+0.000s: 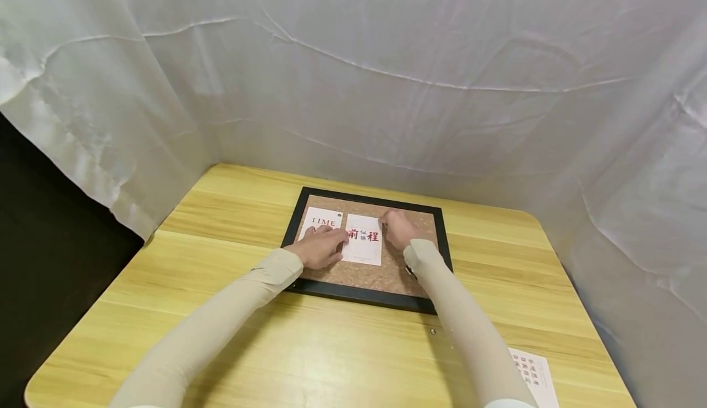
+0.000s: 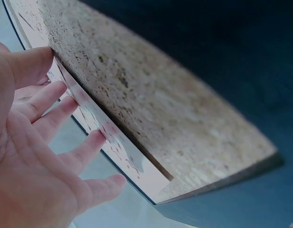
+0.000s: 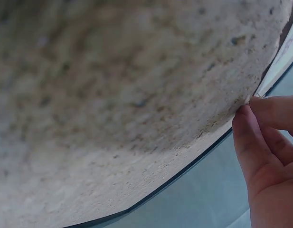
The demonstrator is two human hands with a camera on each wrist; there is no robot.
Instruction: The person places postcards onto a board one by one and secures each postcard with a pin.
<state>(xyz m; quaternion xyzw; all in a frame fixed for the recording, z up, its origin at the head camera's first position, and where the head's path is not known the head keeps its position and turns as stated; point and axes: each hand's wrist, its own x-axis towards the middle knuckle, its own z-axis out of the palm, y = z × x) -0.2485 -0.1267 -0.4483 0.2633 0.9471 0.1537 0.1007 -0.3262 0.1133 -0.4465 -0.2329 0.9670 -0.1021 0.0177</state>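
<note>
A white card with red characters [image 1: 363, 251] lies on the cork of a black-framed board [image 1: 359, 294]. My right hand [image 1: 401, 230] pinches at its upper right corner, thumb and finger meeting there in the right wrist view; any small item between them is hidden. My left hand [image 1: 320, 248] rests over a second card, lettered "TIME" [image 1: 323, 219], and reaches the first card's left edge. In the left wrist view its fingers [image 2: 91, 149] are loosely extended and spread. A small dark tack [image 1: 339, 215] sits in the TIME card's upper right corner.
The board lies on a yellow wood-grain table [image 1: 353, 346]. A small shiny tack [image 1: 432, 331] is just in front of the board. Another printed card [image 1: 538, 377] lies at the front right, partly behind my right sleeve. Pale curtains [image 1: 386, 89] hang behind and beside the table.
</note>
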